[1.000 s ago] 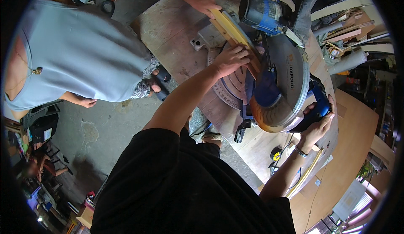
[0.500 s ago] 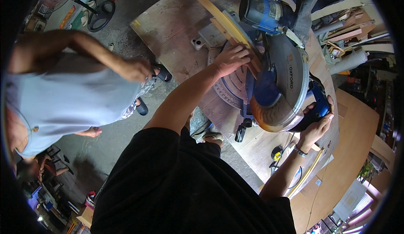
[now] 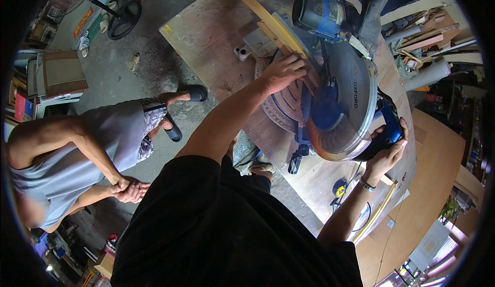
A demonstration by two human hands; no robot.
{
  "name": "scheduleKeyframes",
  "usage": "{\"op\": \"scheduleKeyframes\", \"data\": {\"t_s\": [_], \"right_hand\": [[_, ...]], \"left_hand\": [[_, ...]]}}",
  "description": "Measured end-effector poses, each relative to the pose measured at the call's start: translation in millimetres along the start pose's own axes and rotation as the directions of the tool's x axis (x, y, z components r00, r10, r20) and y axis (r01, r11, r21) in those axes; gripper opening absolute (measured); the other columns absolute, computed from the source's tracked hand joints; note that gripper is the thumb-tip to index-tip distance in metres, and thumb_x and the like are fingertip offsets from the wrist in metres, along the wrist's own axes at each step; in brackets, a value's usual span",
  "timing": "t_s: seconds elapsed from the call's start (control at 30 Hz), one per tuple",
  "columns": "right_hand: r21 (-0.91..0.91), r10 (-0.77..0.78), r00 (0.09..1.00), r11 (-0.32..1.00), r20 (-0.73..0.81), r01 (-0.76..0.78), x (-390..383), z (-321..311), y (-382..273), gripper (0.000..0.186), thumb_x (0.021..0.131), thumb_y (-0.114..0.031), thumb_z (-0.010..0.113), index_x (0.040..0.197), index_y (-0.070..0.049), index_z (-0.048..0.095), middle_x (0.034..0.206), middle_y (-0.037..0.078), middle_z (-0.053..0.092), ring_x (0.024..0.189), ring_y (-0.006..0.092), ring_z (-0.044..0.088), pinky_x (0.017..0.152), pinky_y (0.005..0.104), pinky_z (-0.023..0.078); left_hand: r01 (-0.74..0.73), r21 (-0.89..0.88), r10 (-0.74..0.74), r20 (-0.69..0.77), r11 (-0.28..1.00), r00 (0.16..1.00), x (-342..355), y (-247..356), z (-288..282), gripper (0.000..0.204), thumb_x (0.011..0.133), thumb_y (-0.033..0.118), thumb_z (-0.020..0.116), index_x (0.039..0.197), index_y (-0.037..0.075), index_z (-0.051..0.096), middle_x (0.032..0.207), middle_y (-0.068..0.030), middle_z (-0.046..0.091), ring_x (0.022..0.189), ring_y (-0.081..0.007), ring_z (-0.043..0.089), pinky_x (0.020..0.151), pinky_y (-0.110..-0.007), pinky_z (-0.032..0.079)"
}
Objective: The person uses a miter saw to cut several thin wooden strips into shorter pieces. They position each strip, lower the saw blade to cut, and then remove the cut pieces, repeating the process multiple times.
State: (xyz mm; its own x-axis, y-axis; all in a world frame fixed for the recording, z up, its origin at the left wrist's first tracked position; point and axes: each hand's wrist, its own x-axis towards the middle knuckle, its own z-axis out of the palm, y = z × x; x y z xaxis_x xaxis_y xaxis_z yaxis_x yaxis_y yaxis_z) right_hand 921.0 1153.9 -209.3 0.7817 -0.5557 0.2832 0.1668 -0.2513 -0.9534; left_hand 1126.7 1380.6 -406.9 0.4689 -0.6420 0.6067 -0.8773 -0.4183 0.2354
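My left hand (image 3: 283, 73) is closed over long wooden strips, a yellowish one (image 3: 265, 13) and a browner one (image 3: 270, 34) beside it, pressing them on the bed of a blue and silver mitre saw (image 3: 343, 117). The strips run from the saw's guard up past the table's far corner; their ends at the blade are hidden. The round turntable (image 3: 276, 111) shows below my left hand. My right hand (image 3: 386, 155), with a metal watch band at the wrist, is wrapped round the saw's blue and black handle (image 3: 393, 127), to the right of the guard.
A co-worker (image 3: 103, 137) stands left on the concrete floor (image 3: 170, 168), hands together. A yellow tape measure (image 3: 339, 188), cord and thin strips (image 3: 381, 209) lie on the worktable (image 3: 206, 39). Offcuts (image 3: 428, 34) pile at upper right, boards (image 3: 56, 75) at left, a fan (image 3: 62, 1) at upper left.
The co-worker has let go of the strips' far end, stepped back toward the lower left and brought both hands together. My hands hold their places on the strips and the saw handle.
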Motion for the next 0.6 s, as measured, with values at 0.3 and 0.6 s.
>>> {"op": "scheduleKeyframes", "data": {"t_s": [0.3, 0.6], "right_hand": [[0.026, -0.010, 1.000, 1.000, 0.012, 0.009, -1.2, -0.4, 2.4, 0.053, 0.111, -0.046, 0.029, 0.140, -0.006, 0.048, 0.083, 0.012, 0.063, 0.068, 0.0167, 0.059, 0.063, 0.0269, 0.050], [0.016, -0.004, 1.000, 1.000, 0.000, 0.004, -4.8, -1.6, 3.6, 0.053, 0.111, -0.045, 0.029, 0.141, -0.006, 0.048, 0.084, 0.011, 0.063, 0.070, 0.0172, 0.059, 0.066, 0.0272, 0.050]], "left_hand": [[0.008, 0.004, -0.008, 0.024, 1.000, 1.000, -1.8, -1.5, 1.5, 0.032, 0.076, 0.013, 0.074, 0.107, 0.018, 0.071, 0.121, 0.0026, 0.060, 0.122, -0.0243, 0.054, 0.101, -0.033, 0.052], [0.005, -0.014, -0.005, -0.021, 1.000, 1.000, 0.3, 0.8, -1.9, 0.018, 0.078, 0.018, 0.069, 0.096, 0.014, 0.068, 0.117, 0.0007, 0.061, 0.117, -0.0223, 0.055, 0.113, -0.037, 0.042]]}}
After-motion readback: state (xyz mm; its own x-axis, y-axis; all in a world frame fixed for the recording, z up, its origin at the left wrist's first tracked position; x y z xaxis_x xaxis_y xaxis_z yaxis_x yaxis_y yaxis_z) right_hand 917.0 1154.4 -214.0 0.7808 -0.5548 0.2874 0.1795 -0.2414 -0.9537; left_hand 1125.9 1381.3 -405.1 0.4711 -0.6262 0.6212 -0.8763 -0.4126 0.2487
